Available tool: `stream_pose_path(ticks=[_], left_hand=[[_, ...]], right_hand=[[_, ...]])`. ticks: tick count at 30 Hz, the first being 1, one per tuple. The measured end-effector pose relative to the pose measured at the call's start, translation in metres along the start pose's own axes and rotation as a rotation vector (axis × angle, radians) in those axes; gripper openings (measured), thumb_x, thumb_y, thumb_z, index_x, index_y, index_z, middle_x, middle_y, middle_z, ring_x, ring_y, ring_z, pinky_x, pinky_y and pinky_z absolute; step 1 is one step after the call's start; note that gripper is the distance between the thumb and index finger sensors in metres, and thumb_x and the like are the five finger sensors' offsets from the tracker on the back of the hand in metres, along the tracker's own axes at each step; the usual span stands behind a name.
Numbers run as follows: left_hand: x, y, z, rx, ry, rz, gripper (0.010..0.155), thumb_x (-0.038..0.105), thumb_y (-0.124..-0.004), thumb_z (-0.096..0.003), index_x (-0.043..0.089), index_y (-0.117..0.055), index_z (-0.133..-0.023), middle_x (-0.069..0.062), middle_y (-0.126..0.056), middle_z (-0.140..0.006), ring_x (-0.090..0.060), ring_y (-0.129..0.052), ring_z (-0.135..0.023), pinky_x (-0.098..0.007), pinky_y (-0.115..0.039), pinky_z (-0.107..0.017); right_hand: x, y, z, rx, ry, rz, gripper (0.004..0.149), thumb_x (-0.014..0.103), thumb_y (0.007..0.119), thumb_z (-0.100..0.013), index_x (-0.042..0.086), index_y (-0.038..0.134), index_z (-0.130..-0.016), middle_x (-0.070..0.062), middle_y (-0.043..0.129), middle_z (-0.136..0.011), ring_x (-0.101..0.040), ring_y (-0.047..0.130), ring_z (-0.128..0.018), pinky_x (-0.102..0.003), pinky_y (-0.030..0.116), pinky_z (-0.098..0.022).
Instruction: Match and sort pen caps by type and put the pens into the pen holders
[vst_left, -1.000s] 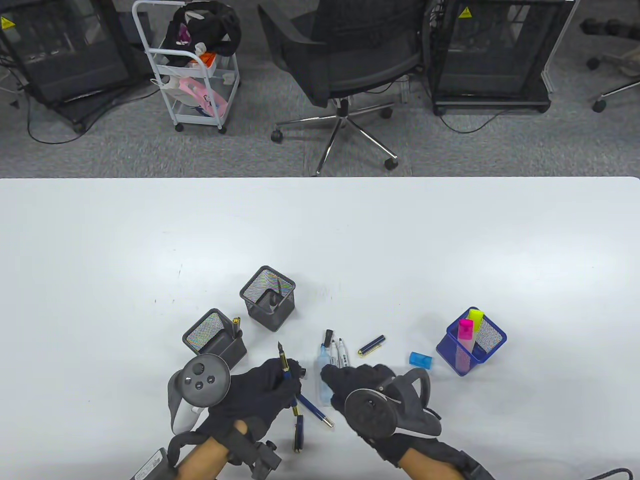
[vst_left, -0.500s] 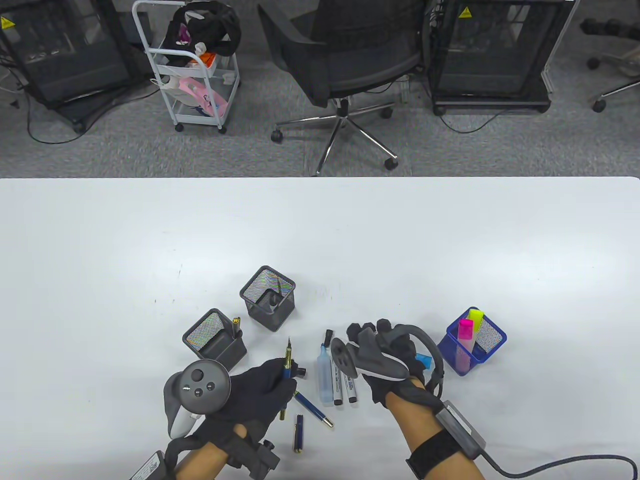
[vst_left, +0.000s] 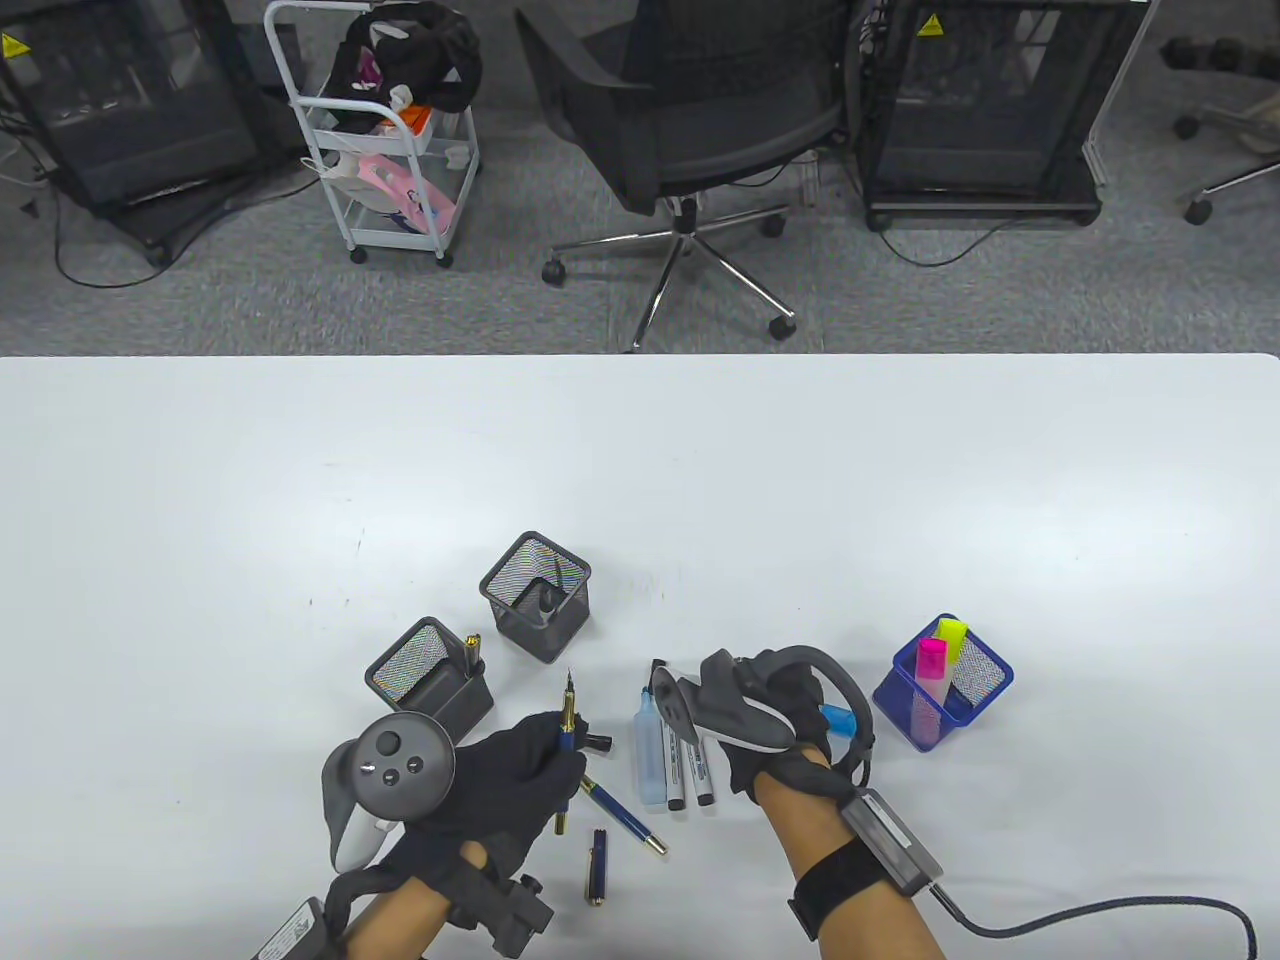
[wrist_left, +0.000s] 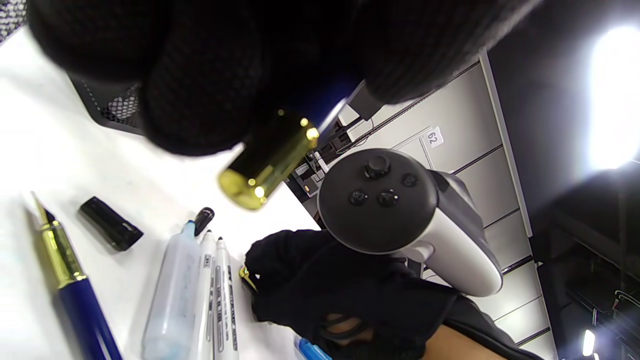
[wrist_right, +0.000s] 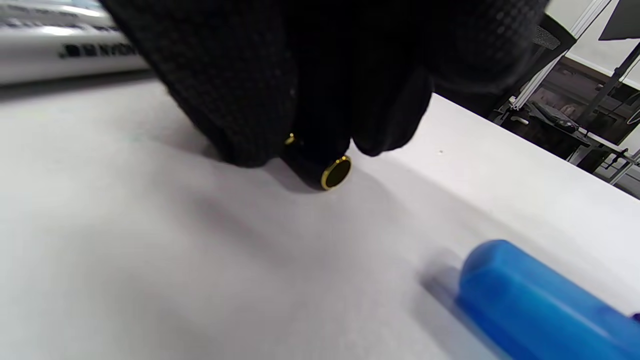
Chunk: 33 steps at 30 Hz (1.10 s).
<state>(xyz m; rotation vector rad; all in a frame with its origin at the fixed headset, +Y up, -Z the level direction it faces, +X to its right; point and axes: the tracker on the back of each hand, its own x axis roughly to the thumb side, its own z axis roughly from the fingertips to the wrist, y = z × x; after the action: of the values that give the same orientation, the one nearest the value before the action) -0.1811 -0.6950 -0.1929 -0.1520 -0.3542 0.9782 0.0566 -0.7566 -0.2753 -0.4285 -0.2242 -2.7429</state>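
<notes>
My left hand (vst_left: 560, 755) grips a blue and gold fountain pen (vst_left: 567, 728), nib pointing away; its gold end (wrist_left: 265, 165) sticks out below the fingers (wrist_left: 200, 100). My right hand (vst_left: 745, 700) is down on the table right of the markers. Its fingertips (wrist_right: 260, 120) pinch a dark pen cap with a gold end (wrist_right: 335, 172) that lies on the table. Black mesh holders (vst_left: 535, 595) (vst_left: 428, 675) stand at the left. A blue holder (vst_left: 942, 682) with pink and yellow highlighters stands at the right.
A second fountain pen (vst_left: 625, 815), its cap (vst_left: 597, 866), a small black cap (vst_left: 598, 742), an uncapped pale blue highlighter (vst_left: 650, 750) and two white markers (vst_left: 690, 770) lie between the hands. A blue highlighter cap (wrist_right: 540, 300) lies just right of my right hand.
My right hand swung away from the markers' near ends, out to the blue and gold cap, and closed its fingertips on it. My left hand kept the fountain pen, barely shifting.
</notes>
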Motion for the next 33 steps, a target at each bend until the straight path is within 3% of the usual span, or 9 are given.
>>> stream_pose_path(ticks=[3, 7, 9, 13, 16, 21, 28, 33], left_hand=[[0.000, -0.001, 0.000, -0.006, 0.000, -0.006, 0.053, 0.037, -0.084, -0.0482, 0.004, -0.083, -0.090, -0.017, -0.105, -0.067, -0.032, -0.105, -0.042, -0.062, -0.082, -0.042], [0.000, -0.002, 0.000, -0.015, -0.004, -0.009, 0.053, 0.037, -0.083, -0.0483, 0.006, -0.083, -0.091, -0.017, -0.104, -0.068, -0.033, -0.104, -0.044, -0.063, -0.081, -0.043], [0.000, -0.002, 0.000, -0.013, -0.007, -0.015, 0.052, 0.037, -0.084, -0.0482, 0.008, -0.084, -0.091, -0.017, -0.103, -0.068, -0.033, -0.104, -0.044, -0.063, -0.081, -0.043], [0.000, -0.002, 0.000, -0.024, -0.019, -0.014, 0.052, 0.037, -0.085, -0.0476, 0.008, -0.085, -0.091, -0.017, -0.103, -0.069, -0.033, -0.103, -0.046, -0.064, -0.080, -0.045], [0.002, -0.003, 0.000, -0.036, -0.035, -0.034, 0.052, 0.037, -0.087, -0.0468, 0.008, -0.086, -0.090, -0.017, -0.103, -0.068, -0.033, -0.102, -0.045, -0.065, -0.079, -0.045], [0.007, -0.007, 0.001, -0.046, -0.071, -0.112, 0.052, 0.037, -0.088, -0.0460, 0.008, -0.088, -0.088, -0.017, -0.103, -0.067, -0.033, -0.102, -0.045, -0.066, -0.078, -0.046], [0.015, -0.012, 0.003, -0.058, -0.112, -0.235, 0.050, 0.038, -0.090, -0.0451, 0.008, -0.091, -0.085, -0.017, -0.104, -0.065, -0.033, -0.102, -0.044, -0.067, -0.078, -0.046], [0.021, -0.019, 0.005, -0.089, -0.132, -0.307, 0.050, 0.038, -0.090, -0.0447, 0.008, -0.091, -0.085, -0.017, -0.105, -0.065, -0.033, -0.103, -0.043, -0.067, -0.079, -0.046]], right_hand=[[-0.003, -0.001, 0.002, -0.012, 0.003, -0.034, 0.059, 0.030, 0.100, -0.039, 0.016, 0.076, -0.090, -0.010, 0.100, -0.076, -0.032, 0.103, -0.064, -0.042, 0.087, -0.042], [-0.018, -0.025, 0.016, -0.107, 0.025, -0.225, 0.061, 0.030, 0.099, -0.039, 0.016, 0.073, -0.093, -0.012, 0.099, -0.076, -0.033, 0.102, -0.063, -0.041, 0.087, -0.042], [-0.032, -0.046, 0.031, -0.199, 0.033, -0.410, 0.062, 0.030, 0.099, -0.040, 0.018, 0.072, -0.095, -0.013, 0.098, -0.077, -0.034, 0.101, -0.063, -0.041, 0.086, -0.042], [-0.056, -0.065, 0.054, -0.261, -0.032, -0.813, 0.067, 0.031, 0.096, -0.042, 0.022, 0.065, -0.101, -0.015, 0.096, -0.079, -0.035, 0.100, -0.062, -0.043, 0.086, -0.045], [-0.069, -0.063, 0.070, -0.285, -0.074, -1.115, 0.065, 0.030, 0.094, -0.044, 0.026, 0.064, -0.102, -0.018, 0.094, -0.081, -0.037, 0.099, -0.063, -0.044, 0.085, -0.046], [-0.069, -0.044, 0.079, -0.326, -0.149, -1.431, 0.058, 0.033, 0.093, -0.045, 0.028, 0.070, -0.098, -0.016, 0.094, -0.080, -0.036, 0.100, -0.062, -0.045, 0.086, -0.047], [-0.069, -0.034, 0.084, -0.409, -0.104, -1.589, 0.052, 0.038, 0.092, -0.046, 0.012, 0.071, -0.087, -0.010, 0.101, -0.071, -0.030, 0.108, -0.056, -0.038, 0.094, -0.038], [-0.068, -0.036, 0.092, -0.429, -0.097, -1.602, 0.050, 0.040, 0.088, -0.047, 0.011, 0.072, -0.085, -0.009, 0.103, -0.068, -0.029, 0.110, -0.053, -0.036, 0.096, -0.035]])
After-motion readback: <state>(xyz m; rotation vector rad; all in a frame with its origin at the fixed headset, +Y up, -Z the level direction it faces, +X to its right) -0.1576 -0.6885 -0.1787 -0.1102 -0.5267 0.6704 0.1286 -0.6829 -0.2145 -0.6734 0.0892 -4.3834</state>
